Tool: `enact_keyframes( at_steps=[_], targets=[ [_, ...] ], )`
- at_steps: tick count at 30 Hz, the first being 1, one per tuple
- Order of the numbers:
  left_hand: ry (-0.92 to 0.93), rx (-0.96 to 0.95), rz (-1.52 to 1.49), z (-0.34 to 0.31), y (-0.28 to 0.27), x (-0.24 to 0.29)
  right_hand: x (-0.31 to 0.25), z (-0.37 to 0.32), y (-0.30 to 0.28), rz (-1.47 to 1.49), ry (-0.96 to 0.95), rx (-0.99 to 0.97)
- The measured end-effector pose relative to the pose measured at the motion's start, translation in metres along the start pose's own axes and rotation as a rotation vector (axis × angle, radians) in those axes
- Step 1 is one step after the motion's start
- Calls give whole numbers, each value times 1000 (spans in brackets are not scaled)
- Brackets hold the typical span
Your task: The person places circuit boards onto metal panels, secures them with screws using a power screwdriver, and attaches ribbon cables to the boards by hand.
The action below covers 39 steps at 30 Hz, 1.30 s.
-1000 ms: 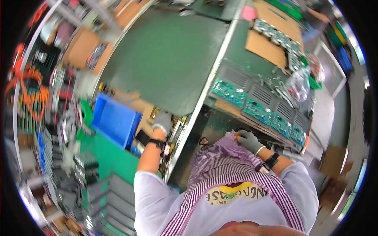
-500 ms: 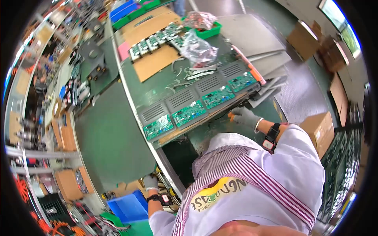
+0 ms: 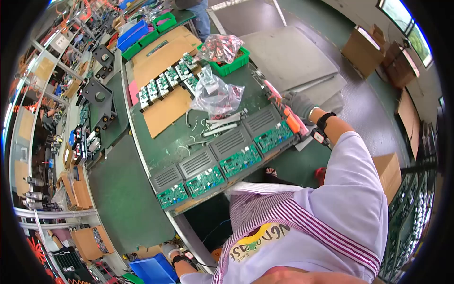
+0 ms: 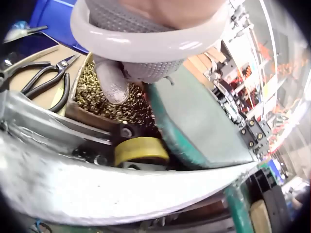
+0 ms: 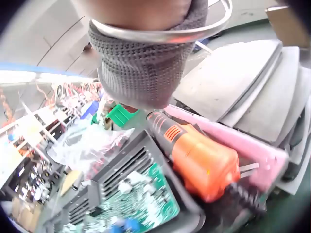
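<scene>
While the person is standing at the green workbench [image 3: 161, 142], the two gloved hands are working well apart.

Right side:
- The right hand [image 3: 299, 102] is reaching to the right edge of the bench, where an orange electric screwdriver [image 3: 291, 122] is lying on a pink strip [image 3: 273, 89].
- In the right wrist view, the glove is covering the front end of the screwdriver, so the fingers are hidden. It cannot be told whether they are closing round the tool or only resting over it.
- The screwdriver is lying just beside the last of four grey vented housings [image 3: 228, 141]. These are sitting in a row along the near edge, each carrying a green circuit board [image 3: 240, 162].

Left side:
- The left hand [image 4: 146, 68] is hanging low beside the bench, next to a blue bin [image 3: 153, 270].
- One gloved finger [image 4: 112, 82] is dipping into a box of brass-coloured screws [image 4: 104, 104]. Whether it is pinching a screw cannot be told, as the other fingertips are out of sight.
- Black-handled shears [image 4: 48, 82] are lying to the left of the box, and a yellow roll [image 4: 141, 149] is sitting just below it.

Further back on the bench, a clear plastic bag [image 3: 215, 94] is resting beyond the housings, and a green bin [image 3: 231, 64] is standing behind it.
</scene>
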<state>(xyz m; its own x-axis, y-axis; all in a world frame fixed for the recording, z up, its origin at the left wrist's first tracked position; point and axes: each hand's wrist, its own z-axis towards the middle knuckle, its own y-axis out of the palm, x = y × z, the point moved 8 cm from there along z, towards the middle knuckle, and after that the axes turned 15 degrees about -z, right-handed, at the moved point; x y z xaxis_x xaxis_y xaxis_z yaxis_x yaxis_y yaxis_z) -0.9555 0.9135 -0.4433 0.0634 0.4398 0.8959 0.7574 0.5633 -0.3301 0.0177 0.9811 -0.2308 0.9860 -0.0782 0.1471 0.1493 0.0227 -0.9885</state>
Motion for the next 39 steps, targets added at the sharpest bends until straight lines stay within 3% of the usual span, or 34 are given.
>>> enact_keyframes(
  at_steps=[1,2,5,8,11,12,16,17,19,21,23,25,26,27,30,32,33,35,36,38,39],
  targets=[
    [-24,100,47,-12,-2,19,6,18,11,-8,-46,-21],
    [-58,165,48,-19,-3,28,-20,27,3,-424,-374,-32],
    [-128,294,-93,-41,-2,53,-36,43,1,-345,-661,199],
    [-189,318,-308,-66,1,72,-38,51,27,-326,-905,274],
    [-228,188,-616,-105,40,112,-37,54,12,-229,-935,222],
    [-166,76,-815,-141,75,152,-37,56,10,-207,-927,201],
    [-268,-312,-1098,-208,171,218,-28,56,21,-272,-995,270],
    [-309,-444,-1142,-224,198,233,-18,55,19,-248,-925,272],
    [-264,-488,-989,-252,240,258,4,45,4,-200,-780,272],
    [-454,-736,-1137,-276,290,262,34,29,-19,-113,-605,348],
    [-578,-867,-1079,-300,335,263,64,10,-46,48,-377,449],
    [-636,-845,-984,-325,373,266,94,-22,-65,289,-83,567],
    [-662,-903,-946,-343,393,270,102,-26,-58,1074,148,299],
    [-691,-961,-903,-362,413,273,106,-47,-48,1883,571,308],
    [-784,-1133,-747,-410,462,275,89,-67,-101,1039,623,49],
    [-872,-1266,-699,-443,489,265,90,-86,-94,649,372,217],
    [-930,-1343,-706,-462,500,262,82,-108,-86,533,108,500],
    [-1071,-1366,-654,-489,514,249,50,-120,-168,1197,231,894],
    [-1091,-1353,-626,-499,516,241,42,-123,-177,1299,324,834],
    [-1106,-1335,-578,-516,519,231,37,-140,-175,1113,581,747],
    [-1108,-1353,-571,-523,519,229,38,-144,-168,1137,540,770]
  ],
)
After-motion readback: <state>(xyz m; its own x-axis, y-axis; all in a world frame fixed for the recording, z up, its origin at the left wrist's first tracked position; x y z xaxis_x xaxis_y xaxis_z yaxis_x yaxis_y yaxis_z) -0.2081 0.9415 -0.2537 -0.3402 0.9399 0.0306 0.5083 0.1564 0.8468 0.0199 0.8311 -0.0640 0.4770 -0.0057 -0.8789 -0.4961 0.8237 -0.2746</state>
